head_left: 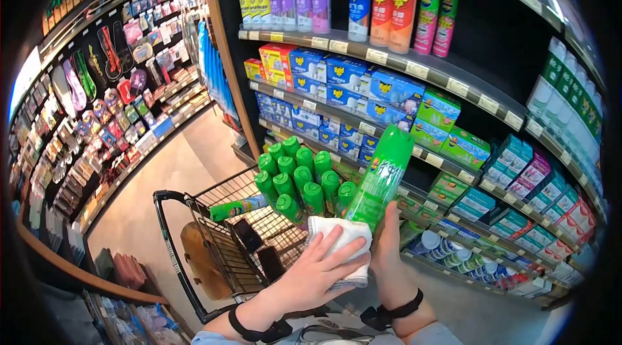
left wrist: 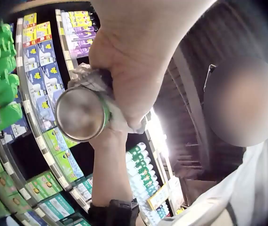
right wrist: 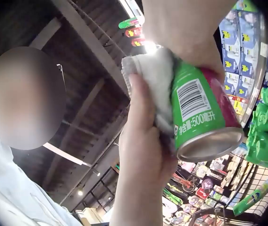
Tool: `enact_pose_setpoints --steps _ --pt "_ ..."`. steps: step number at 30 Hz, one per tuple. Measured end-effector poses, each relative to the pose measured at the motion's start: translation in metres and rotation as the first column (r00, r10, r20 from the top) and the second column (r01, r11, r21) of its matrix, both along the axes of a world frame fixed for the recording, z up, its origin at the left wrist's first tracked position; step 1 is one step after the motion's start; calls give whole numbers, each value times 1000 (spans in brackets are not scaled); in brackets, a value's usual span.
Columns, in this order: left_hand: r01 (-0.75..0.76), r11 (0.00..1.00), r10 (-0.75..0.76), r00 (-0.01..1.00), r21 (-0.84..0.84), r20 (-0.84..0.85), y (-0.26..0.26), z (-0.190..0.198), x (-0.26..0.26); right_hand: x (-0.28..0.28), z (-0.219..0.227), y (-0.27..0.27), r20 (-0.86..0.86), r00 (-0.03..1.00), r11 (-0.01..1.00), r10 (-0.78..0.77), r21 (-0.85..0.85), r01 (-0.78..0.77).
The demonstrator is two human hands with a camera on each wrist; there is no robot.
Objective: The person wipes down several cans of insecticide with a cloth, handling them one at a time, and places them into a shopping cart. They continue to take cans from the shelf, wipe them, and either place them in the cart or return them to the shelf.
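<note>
My right hand (head_left: pixel 391 248) grips a green aerosol spray can (head_left: pixel 382 173), tilted with its green cap up and away from me. Against the can's lower side, my left hand (head_left: pixel 317 274) holds a folded white cloth (head_left: pixel 353 231), its fingers spread over the fabric. In the right wrist view, the left thumb lies along the cloth (right wrist: pixel 153 75), beside the barcode on the can (right wrist: pixel 195 101). The can's bare metal base (left wrist: pixel 80 114) faces the left wrist camera. Several matching green-capped cans (head_left: pixel 302 176) stand upright beyond my hands at the shopping cart.
The black wire shopping cart (head_left: pixel 214 261) stands front left, with another green can (head_left: pixel 236 207) lying on its side there. Shelves of boxed insect repellents (head_left: pixel 350 73) and spray cans (head_left: pixel 392 8) rise ahead. A wall of hanging goods (head_left: pixel 123 92) lines the left.
</note>
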State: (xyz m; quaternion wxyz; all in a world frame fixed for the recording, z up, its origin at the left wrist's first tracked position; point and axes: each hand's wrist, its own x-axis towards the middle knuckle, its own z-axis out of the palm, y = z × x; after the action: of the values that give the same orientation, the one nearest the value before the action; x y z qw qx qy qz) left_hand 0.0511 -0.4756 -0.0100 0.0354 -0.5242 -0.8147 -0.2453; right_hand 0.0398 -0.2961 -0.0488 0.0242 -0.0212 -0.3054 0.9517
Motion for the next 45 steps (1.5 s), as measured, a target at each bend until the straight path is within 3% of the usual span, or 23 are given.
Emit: enact_pose_setpoints --steps 1,3,5,7,9,11,12,15,16,17,20,22,25,27,29,31,33,35,38,39,41,43,45 --pt "-11 1000 11 1000 -2 11 -8 -2 -7 -12 -4 -4 11 1000 1000 11 -2 -11" --pt "-30 993 12 988 116 154 -23 -5 -22 -38 -2 -12 -21 989 977 -144 155 145" --pt "-110 981 76 975 160 207 -39 -6 -34 -57 6 -17 -20 994 985 -103 138 105" --pt "-270 911 101 879 311 466 -57 -18 -49 -74 9 -26 -77 992 974 -99 194 113" --pt "-441 804 35 705 399 708 -65 -30 -65 -89 14 -40 -115 990 969 -78 223 102" --pt "-478 748 58 737 460 673 -67 -33 -75 -100 16 -58 -215 971 942 -103 293 165" --pt "-521 712 61 714 471 698 -63 -33 -81 -104 11 -64 -233 972 959 -27 268 91" --pt "-668 629 327 691 398 644 -63 -40 -97 -113 0 -91 -193 981 959 -3 278 58" --pt "-732 603 384 615 317 689 -67 -49 -104 -118 -7 -92 -208 975 961 75 277 -15" --pt "-748 578 323 577 326 750 -71 -54 -109 -124 -9 -91 -192 978 960 78 280 -22" --pt "-757 574 187 492 311 850 -87 -69 -122 -148 -3 -78 -233 923 879 307 441 -181" --pt "-616 732 -157 262 290 952 -102 -70 -132 -169 4 -61 -240 914 892 326 398 -214" --pt "-571 781 -206 149 255 967 -115 -101 -136 -189 18 -39 -210 876 871 434 347 -348" --pt "-545 781 -255 170 306 952 -115 -110 -141 -199 20 -29 -174 836 828 520 341 -444" --pt "-429 850 -304 75 306 950 -116 -118 -141 -206 17 -18 -291 759 800 583 372 -472" --pt "-491 801 -360 60 341 931 -108 -128 -138 -212 21 -12 -321 698 764 640 356 -538" --pt "-501 817 -270 106 286 957 -107 -129 -137 -209 35 -6 -97 686 606 722 568 -557" --pt "-539 791 -273 113 290 955 -102 -131 -128 -210 33 -5 -125 642 582 757 574 -575" --pt "-650 760 100 102 -10 990 -87 -121 -117 -195 23 -18 -52 731 549 680 698 -460" --pt "-651 759 106 101 -15 989 -82 -120 -115 -191 18 -22 -56 730 552 681 694 -462" --pt "-731 678 269 147 -78 952 -70 -120 -108 -186 0 -30 -92 756 468 648 831 -300" --pt "-747 661 301 175 -73 938 -58 -101 -103 -179 -18 -35 -113 749 451 653 852 -264" --pt "-817 575 284 143 -49 948 -49 -87 -98 -172 -32 -38 -180 731 330 658 942 -64"
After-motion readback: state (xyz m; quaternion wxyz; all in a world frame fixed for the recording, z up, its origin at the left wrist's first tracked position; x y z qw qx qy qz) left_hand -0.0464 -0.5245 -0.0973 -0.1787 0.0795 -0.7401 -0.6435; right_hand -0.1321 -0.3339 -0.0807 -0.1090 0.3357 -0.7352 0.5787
